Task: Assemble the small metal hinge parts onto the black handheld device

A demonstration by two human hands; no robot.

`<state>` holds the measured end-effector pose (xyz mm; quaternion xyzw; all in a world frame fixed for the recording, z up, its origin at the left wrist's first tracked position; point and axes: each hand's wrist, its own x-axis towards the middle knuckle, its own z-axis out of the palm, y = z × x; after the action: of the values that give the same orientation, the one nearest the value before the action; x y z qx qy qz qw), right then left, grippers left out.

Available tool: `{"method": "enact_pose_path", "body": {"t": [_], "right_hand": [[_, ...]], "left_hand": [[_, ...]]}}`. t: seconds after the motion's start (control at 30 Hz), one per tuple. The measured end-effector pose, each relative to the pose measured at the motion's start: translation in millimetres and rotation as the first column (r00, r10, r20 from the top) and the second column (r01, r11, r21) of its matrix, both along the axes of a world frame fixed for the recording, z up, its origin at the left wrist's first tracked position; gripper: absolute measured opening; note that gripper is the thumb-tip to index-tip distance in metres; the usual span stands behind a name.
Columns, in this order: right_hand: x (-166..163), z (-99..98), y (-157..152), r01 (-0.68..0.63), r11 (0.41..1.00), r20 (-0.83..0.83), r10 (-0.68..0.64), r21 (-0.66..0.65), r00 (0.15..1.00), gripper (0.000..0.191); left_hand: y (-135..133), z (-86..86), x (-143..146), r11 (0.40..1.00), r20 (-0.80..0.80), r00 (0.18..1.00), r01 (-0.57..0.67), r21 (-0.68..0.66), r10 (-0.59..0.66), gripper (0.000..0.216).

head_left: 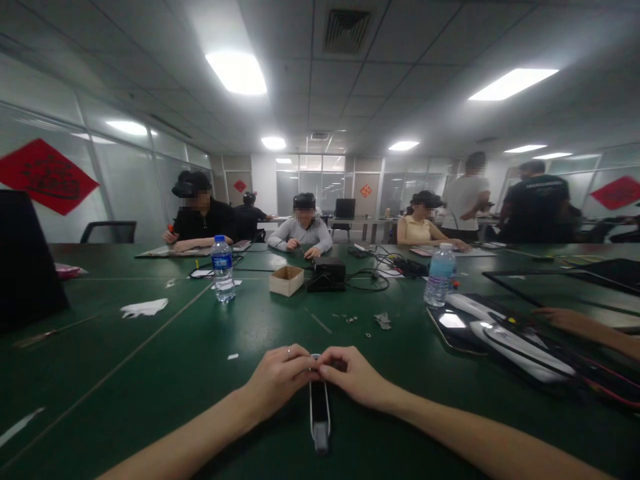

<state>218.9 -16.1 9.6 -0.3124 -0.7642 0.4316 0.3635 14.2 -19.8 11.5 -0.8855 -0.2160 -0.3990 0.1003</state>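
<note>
A narrow, elongated device (319, 407) with a white rim, a dark middle and a grey block at its near end lies before me on the green table. My left hand (285, 370) is closed at the device's far end, fingers bent together and a ring on one of them. From the other side, my right hand (353, 377) pinches with thumb and fingertips. The fingertips of both hands meet over that far end and cover it. Whatever small part they pinch there is hidden.
Beyond my hands stand a small open box (287, 281), a black box (327, 275) and two water bottles (223, 270) (440, 277). Small scraps (383, 321) lie nearby. To the right are a tablet (453, 327), white curved casings (520, 350) and another person's hand (563, 319).
</note>
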Motion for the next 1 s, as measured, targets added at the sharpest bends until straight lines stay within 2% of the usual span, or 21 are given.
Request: {"method": "enact_pose_path", "body": {"t": [0.33, 0.57, 1.0], "right_hand": [[0.2, 1.3, 2.8, 0.012, 0.998, -0.030, -0.014, -0.055, 0.999, 0.022], [0.8, 4.9, -0.1, -0.005, 0.991, -0.035, 0.000, -0.132, 0.999, 0.029], [0.2, 1.6, 3.0, -0.009, 0.994, -0.033, 0.005, -0.108, 0.999, 0.030]], "left_hand": [[-3.4, 0.7, -1.8, 0.998, -0.006, 0.998, -0.060, 0.026, 0.060, 0.022], [-1.6, -3.4, -3.3, 0.997, -0.006, 0.999, -0.033, -0.069, 0.032, 0.021], [-1.2, -4.6, -4.0, 0.998, -0.010, 1.000, -0.015, -0.065, 0.015, 0.024]]}}
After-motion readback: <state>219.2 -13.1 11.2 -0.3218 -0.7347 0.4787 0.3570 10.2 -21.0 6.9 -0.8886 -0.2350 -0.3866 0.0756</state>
